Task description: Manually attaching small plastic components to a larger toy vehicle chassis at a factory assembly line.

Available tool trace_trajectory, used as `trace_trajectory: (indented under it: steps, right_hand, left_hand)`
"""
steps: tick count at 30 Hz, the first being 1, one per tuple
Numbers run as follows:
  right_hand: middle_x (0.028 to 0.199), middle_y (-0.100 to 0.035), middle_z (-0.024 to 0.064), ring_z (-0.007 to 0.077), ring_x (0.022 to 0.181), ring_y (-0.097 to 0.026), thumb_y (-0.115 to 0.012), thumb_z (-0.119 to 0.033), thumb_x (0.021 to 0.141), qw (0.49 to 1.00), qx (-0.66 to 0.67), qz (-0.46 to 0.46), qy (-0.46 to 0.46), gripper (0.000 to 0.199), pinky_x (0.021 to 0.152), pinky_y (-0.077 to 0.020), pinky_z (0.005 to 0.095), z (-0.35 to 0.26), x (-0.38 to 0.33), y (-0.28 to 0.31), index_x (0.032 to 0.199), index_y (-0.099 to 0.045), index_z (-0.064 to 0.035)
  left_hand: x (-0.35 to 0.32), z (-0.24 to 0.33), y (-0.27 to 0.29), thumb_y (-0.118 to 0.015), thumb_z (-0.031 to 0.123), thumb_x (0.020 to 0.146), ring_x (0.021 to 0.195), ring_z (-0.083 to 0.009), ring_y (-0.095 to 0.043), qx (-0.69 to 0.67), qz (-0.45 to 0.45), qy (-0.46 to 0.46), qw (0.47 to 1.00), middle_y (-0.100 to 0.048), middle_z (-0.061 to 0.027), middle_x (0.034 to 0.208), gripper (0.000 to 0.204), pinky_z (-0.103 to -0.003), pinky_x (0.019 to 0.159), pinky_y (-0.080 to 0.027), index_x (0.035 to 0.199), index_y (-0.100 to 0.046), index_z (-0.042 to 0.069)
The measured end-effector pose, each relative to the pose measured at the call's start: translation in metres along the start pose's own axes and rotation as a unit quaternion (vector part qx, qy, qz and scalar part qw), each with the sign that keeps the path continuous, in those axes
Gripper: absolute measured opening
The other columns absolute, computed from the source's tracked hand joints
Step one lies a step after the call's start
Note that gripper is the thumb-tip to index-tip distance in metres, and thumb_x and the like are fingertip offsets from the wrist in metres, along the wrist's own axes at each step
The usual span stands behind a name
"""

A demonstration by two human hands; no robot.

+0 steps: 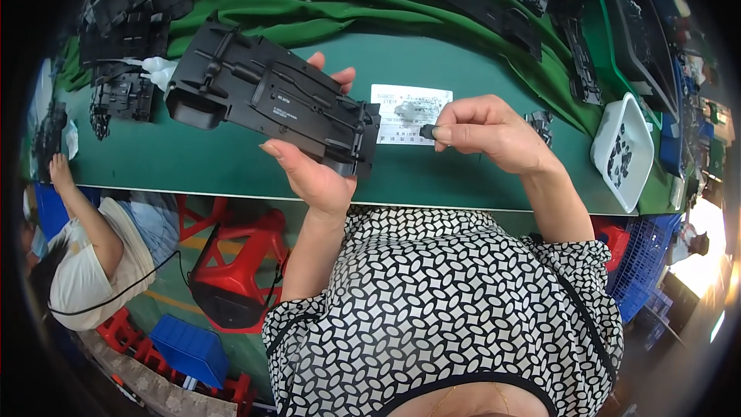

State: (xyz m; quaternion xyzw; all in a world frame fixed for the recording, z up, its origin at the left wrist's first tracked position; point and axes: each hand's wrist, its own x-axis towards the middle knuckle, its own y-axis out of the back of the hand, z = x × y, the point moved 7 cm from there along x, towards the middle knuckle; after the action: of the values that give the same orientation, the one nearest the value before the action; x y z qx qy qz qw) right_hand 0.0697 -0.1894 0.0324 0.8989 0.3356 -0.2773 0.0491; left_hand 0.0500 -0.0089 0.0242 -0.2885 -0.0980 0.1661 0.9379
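My left hand (318,177) grips a long black plastic chassis (270,100), thumb along its near side and fingertips showing beyond its far edge. The chassis is tilted above the table, its moulded face toward me. To its right, my right hand (486,135) pinches a small black plastic piece (427,132) between thumb and fingers. A gap separates the piece from the chassis's right end. Under the pinched piece, a printed paper sheet (394,112) lies on the green table (324,46).
A white tray (600,143) of small black pieces stands at the right, near a little pile of parts (539,125). Black chassis parts (127,35) sit on the rumpled green cloth (293,4) along the back. At far left, another person's hand (59,172) rests at the table; a red stool (239,270) stands below.
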Motion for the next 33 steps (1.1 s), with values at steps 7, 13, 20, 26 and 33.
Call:
trace_trajectory:
  steps: [7, 13, 20, 26, 33]
  right_hand:
    - [0.069, -0.057, 0.0032, 0.0086, 0.057, -0.043, -0.058, -0.011, 0.086, 0.949, -0.231, 0.160, 0.142, 0.014, 0.050, -0.0333, 0.0246, -0.006, -0.004, 0.014, 0.079, -0.061, 0.0015]
    - [0.069, -0.053, 0.0086, 0.0153, 0.057, -0.047, -0.059, -0.007, 0.083, 0.902, -0.305, 0.228, 0.205, 0.013, 0.050, -0.0360, 0.0286, -0.022, -0.020, 0.007, 0.080, -0.058, 0.0053]
    - [0.072, -0.059, -0.0010, 0.0012, 0.052, -0.038, -0.061, -0.014, 0.086, 0.985, 0.172, 0.002, 0.022, 0.011, 0.047, -0.0280, 0.0165, 0.008, -0.008, -0.029, 0.080, -0.063, -0.0043]
    - [0.076, -0.063, -0.0006, 0.0016, 0.061, -0.044, -0.061, -0.017, 0.086, 0.980, 0.193, -0.054, -0.001, 0.015, 0.053, -0.0332, 0.0160, 0.012, 0.000, -0.056, 0.079, -0.064, -0.0048]
    - [0.076, -0.061, -0.0028, 0.0013, 0.062, -0.045, -0.059, -0.018, 0.087, 0.990, 0.134, -0.045, -0.001, 0.017, 0.056, -0.0340, 0.0165, 0.013, 0.003, -0.056, 0.078, -0.064, -0.0050]
  left_hand:
    - [0.000, 0.003, -0.005, -0.026, 0.070, 0.086, 0.111, -0.0305, -0.051, 0.002, 0.003, -0.003, 1.000, -0.037, -0.0203, 0.133, 0.088, -0.040, 0.098, -0.038, 0.140, -0.020, 0.001]
    - [0.000, 0.001, -0.011, -0.026, 0.071, 0.085, 0.110, -0.0307, -0.051, -0.001, -0.003, -0.009, 1.000, -0.037, -0.0194, 0.133, 0.088, -0.040, 0.098, -0.038, 0.139, -0.020, 0.001]
    - [-0.002, 0.000, -0.015, -0.023, 0.073, 0.084, 0.110, -0.0297, -0.051, 0.015, 0.006, -0.003, 1.000, -0.039, -0.0169, 0.133, 0.089, -0.042, 0.097, -0.040, 0.137, -0.025, 0.001]
    - [-0.003, 0.005, -0.022, -0.025, 0.070, 0.086, 0.108, -0.0304, -0.051, 0.022, 0.002, -0.019, 1.000, -0.037, -0.0186, 0.132, 0.087, -0.043, 0.098, -0.038, 0.139, -0.020, 0.002]
    - [-0.005, 0.006, -0.024, -0.028, 0.071, 0.085, 0.109, -0.0303, -0.051, 0.042, -0.012, -0.020, 0.999, -0.036, -0.0184, 0.133, 0.088, -0.044, 0.099, -0.036, 0.139, -0.020, 0.002]
